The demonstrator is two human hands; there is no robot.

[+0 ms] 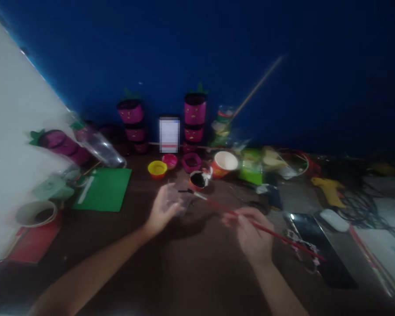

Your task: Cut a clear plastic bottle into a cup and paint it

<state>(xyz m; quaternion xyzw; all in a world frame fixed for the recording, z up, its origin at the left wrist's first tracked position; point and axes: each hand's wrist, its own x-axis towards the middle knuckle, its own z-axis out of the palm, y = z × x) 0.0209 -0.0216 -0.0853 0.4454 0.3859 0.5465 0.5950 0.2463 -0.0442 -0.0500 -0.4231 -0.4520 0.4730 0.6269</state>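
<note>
My right hand is closed around a long red paintbrush, whose dark bristles point left. Between the fingers of my left hand is a clear plastic piece, blurred in outline. The brush tip lies over or against this piece; contact cannot be made out. Just beyond the tip stands a small cup of black paint with a whitish, ragged rim. Behind it are a yellow cup, a pink cup and a purple ring-shaped piece.
Purple segmented figures and a lit phone stand by the blue wall. A paper cup is behind my hands. Green sheet and red cup lie left; dark phone, mouse and yellow glue gun right.
</note>
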